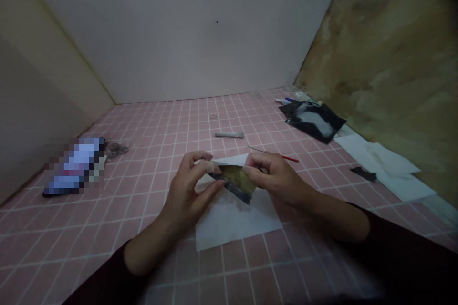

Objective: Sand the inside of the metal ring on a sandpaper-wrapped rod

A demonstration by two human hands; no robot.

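Between my two hands is a small olive-brown sheet (236,180) with a dark strip along its lower edge; its exact kind is unclear. My left hand (189,183) pinches the left end between thumb and fingers, and a pale wrap covers part of one finger. At the upper right corner, my right hand (274,175) grips the sheet with its fingers curled in. The sheet is tilted above a white paper (236,226) lying on the table. Just beyond my right hand lies a thin tool with a red handle (290,158), partly hidden by that hand.
Farther back on the pink checked tabletop (161,128) are a grey, brush-like stick (229,135) and a small ring (213,116). To the left lie a pixelated phone-like object (75,167) and several small rings (116,151). Rightward are a black pouch (315,121), white sheets (393,178) and a dark scrap (365,174).
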